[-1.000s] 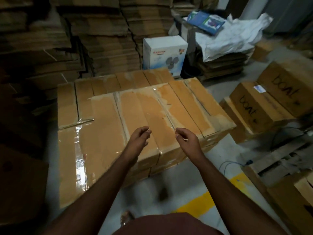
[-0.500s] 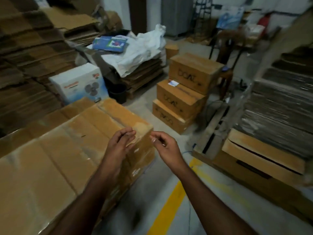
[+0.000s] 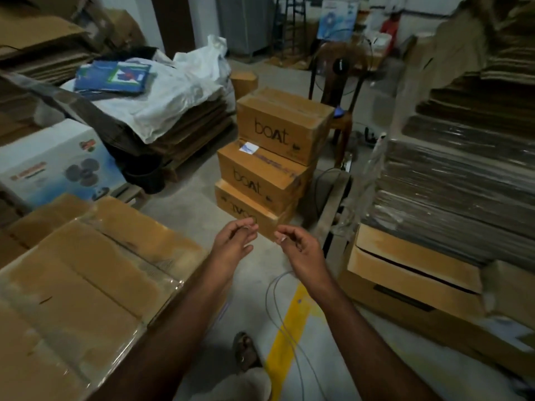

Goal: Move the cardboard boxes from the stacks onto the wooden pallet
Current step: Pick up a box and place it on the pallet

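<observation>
A stack of three brown cardboard boxes stands on the floor ahead: a top box (image 3: 283,123) printed "boat", a middle box (image 3: 260,178), and a bottom box (image 3: 249,209). My left hand (image 3: 234,244) and my right hand (image 3: 298,250) hang side by side in the air just in front of the bottom box, fingers loosely curled, holding nothing. At the lower left lies a flat layer of taped cardboard boxes (image 3: 86,270). A wooden pallet edge (image 3: 333,209) shows right of the stack, partly hidden.
A white fan box (image 3: 55,163) sits at the left. Flattened cardboard under a white sheet (image 3: 173,91) lies behind. Tall piles of flat cardboard (image 3: 451,175) stand at right. A chair (image 3: 338,82) is behind the stack. A cable (image 3: 286,328) and a yellow line (image 3: 289,322) cross the floor.
The view has swung right, from the taped flat boxes toward the stack of "boat" boxes. Both hands stayed raised and empty and are now in front of the stack.
</observation>
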`<act>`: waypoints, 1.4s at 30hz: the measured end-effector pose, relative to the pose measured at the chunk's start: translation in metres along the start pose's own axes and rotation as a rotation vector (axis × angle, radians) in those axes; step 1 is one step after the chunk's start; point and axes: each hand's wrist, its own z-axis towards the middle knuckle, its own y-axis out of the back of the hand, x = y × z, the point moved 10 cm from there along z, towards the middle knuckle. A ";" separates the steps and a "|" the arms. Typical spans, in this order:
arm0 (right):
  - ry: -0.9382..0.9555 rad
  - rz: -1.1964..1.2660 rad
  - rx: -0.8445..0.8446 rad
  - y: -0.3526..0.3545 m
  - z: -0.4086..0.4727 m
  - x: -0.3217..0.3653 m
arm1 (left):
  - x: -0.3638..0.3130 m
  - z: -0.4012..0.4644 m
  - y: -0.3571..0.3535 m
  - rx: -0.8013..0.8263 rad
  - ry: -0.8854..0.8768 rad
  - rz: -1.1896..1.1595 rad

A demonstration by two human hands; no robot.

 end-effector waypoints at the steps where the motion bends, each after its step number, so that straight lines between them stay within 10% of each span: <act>1: 0.002 -0.020 -0.009 0.005 0.019 0.000 | 0.002 0.022 -0.008 0.016 0.004 -0.009; 26: -0.084 -0.076 -0.290 0.158 0.495 -0.036 | -0.051 0.474 -0.192 0.279 0.245 0.094; 42: -0.338 -0.495 -0.005 0.232 0.929 -0.214 | 0.021 0.755 -0.361 -0.030 0.791 0.066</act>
